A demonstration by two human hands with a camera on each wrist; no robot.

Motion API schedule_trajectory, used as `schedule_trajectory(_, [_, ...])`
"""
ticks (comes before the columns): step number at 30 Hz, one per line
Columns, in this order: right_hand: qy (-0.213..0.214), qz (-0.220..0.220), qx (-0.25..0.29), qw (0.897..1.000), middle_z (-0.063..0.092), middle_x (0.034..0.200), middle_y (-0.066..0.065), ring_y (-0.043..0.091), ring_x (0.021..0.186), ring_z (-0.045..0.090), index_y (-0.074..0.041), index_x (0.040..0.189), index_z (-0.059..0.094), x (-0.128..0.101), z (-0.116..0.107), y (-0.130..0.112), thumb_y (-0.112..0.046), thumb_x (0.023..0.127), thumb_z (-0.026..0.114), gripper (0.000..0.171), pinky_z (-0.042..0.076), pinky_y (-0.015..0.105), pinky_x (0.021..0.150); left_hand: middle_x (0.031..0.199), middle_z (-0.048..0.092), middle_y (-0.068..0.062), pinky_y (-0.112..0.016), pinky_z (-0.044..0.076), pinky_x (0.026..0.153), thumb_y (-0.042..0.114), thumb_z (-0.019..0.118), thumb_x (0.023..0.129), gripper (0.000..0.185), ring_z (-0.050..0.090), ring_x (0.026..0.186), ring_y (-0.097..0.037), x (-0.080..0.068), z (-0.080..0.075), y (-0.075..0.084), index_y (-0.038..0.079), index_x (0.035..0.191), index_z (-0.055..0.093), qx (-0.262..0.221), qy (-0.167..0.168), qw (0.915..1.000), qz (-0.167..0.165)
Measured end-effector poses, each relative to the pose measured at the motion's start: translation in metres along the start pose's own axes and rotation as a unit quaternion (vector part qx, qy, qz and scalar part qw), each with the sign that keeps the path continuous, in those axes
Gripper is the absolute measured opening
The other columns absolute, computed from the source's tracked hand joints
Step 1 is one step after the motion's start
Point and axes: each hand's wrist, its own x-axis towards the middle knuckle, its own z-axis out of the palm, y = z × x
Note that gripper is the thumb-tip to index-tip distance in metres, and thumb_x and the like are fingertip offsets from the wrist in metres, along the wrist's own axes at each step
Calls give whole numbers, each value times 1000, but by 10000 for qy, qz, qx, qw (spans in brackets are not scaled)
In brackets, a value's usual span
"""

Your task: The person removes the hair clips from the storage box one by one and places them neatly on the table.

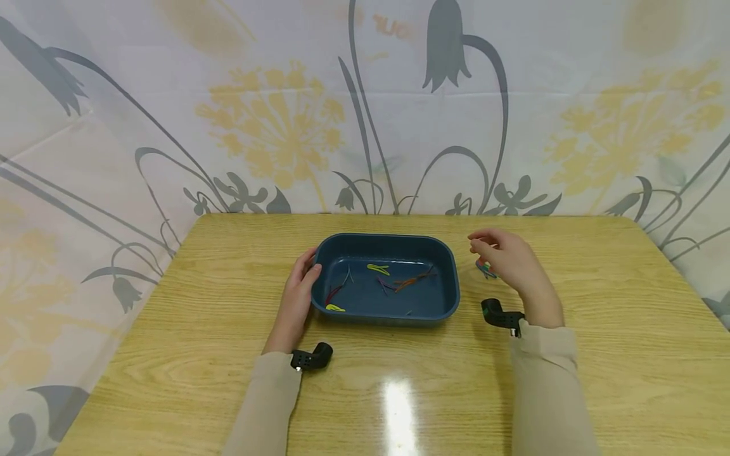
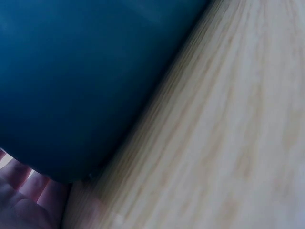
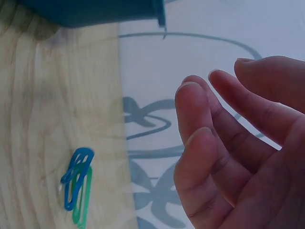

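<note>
A dark blue tray (image 1: 455, 273) sits mid-table with several coloured paper clips in it, among them a yellow clip (image 1: 378, 268) and a reddish clip (image 1: 413, 280). My left hand (image 1: 308, 269) holds the tray's left end, thumb at the rim and fingers (image 2: 24, 191) against the outer wall (image 2: 86, 81). My right hand (image 1: 485, 248) hovers just right of the tray, its fingers (image 3: 214, 138) loosely curled and holding nothing. Under it a blue and a green clip (image 3: 78, 183) lie together on the wood, showing as a small clip pair (image 1: 486, 269) in the head view.
The wooden table (image 1: 599, 354) runs to a floral cloth backdrop (image 1: 285, 126) behind and at both sides. Black wrist camera mounts (image 1: 310, 358) (image 1: 500, 315) sit on both sleeves. Glare marks the near table edge.
</note>
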Motion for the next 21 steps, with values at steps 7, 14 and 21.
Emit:
schedule_trajectory(7, [-134, -324, 95, 9993, 59, 113, 12, 25, 86, 59, -9, 127, 49, 1, 5, -16, -37, 97, 40, 42, 48, 33, 68, 140, 39, 3, -38, 23, 110, 32, 44, 97, 40, 33, 129, -13, 0, 0, 1, 27, 136, 40, 38, 4, 10000, -24])
schedule_trajectory(14, [-252, -586, 30, 9980, 61, 112, 9, 21, 83, 58, -12, 125, 52, -3, 8, -33, -35, 96, 43, 38, 48, 36, 71, 138, 40, 3, -37, 24, 109, 32, 44, 97, 39, 34, 128, -13, -1, -1, 1, 27, 136, 40, 38, -10, 10000, 15])
schedule_trajectory(21, [-396, -820, 49, 9958, 61, 111, 11, 23, 85, 59, -13, 124, 53, -7, 11, -47, -34, 96, 46, 36, 48, 37, 73, 142, 37, -3, -38, 22, 111, 25, 42, 98, 42, 31, 131, -17, -14, 3, 25, 19, 139, 37, 37, -100, 9998, -141])
